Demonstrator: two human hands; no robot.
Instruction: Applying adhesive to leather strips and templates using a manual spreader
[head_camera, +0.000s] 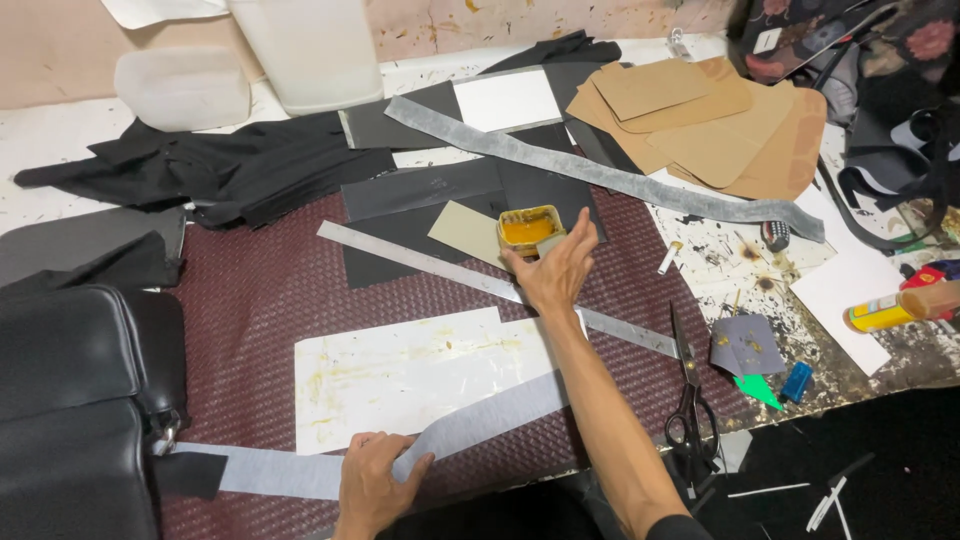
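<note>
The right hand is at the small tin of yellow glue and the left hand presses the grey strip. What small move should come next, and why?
Probably draw the glue tin nearer to the grey strip. The right hand touches the tin at full reach, far from the strip, which the left hand holds flat beside the stained white sheet.

- The right hand covers the near side of the small tin of yellow paste, so how its fingers meet the tin cannot be told.
- That hand and its forearm hide a stretch of the long metal ruler.
- The left hand lies over part of the grey strip; its wrist is cut off by the bottom edge.
- The black bag at the worktop's left edge runs out of view.
- The scissors have handles lost against the dark floor beyond the near edge.
- The yellow bottle at the right edge is partly blurred.
</note>
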